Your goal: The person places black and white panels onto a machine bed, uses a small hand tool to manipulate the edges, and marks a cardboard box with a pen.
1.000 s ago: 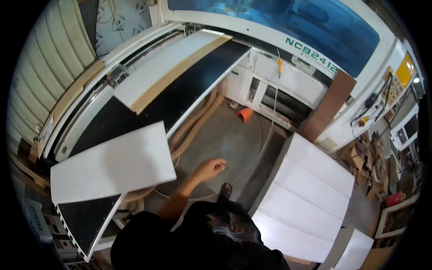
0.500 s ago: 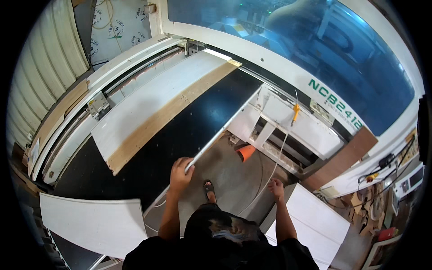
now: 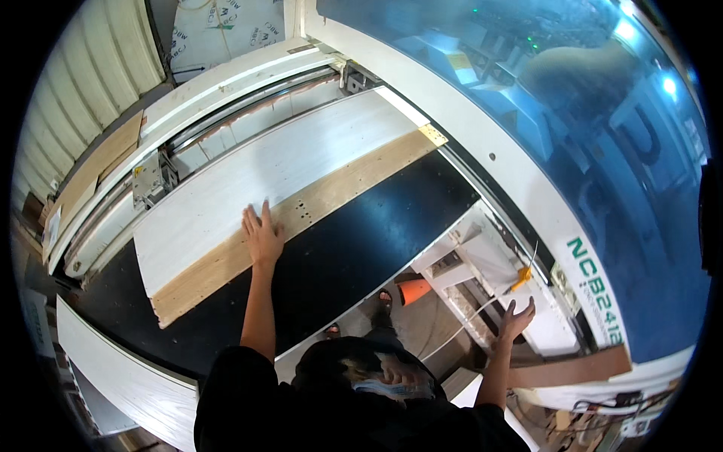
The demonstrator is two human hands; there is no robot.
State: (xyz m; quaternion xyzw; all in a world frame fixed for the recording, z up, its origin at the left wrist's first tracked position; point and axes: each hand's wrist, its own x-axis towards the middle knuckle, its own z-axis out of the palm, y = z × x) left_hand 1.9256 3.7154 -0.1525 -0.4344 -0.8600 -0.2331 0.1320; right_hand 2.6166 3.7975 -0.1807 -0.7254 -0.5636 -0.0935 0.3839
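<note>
My left hand (image 3: 261,235) lies flat, fingers spread, on a long white panel (image 3: 279,173) that rests on a brown wooden board (image 3: 316,202) on the black machine bed (image 3: 354,248). The palm sits at the near edge of the white panel, where it meets the brown board. My right hand (image 3: 518,316) hangs open in the air, holding nothing, near a hose with a yellow-orange nozzle (image 3: 521,279) and the white machine housing (image 3: 527,218).
A large blue glazed machine cover (image 3: 595,128) fills the upper right. An orange cone (image 3: 413,290) stands on the floor by my feet. Another white panel (image 3: 120,377) lies at the lower left. Rails (image 3: 226,120) and a corrugated wall (image 3: 83,83) run along the upper left.
I have leaned forward over the machine. My left hand moved from the bed's near edge up onto the white panel; my right hand rose toward the hose nozzle.
</note>
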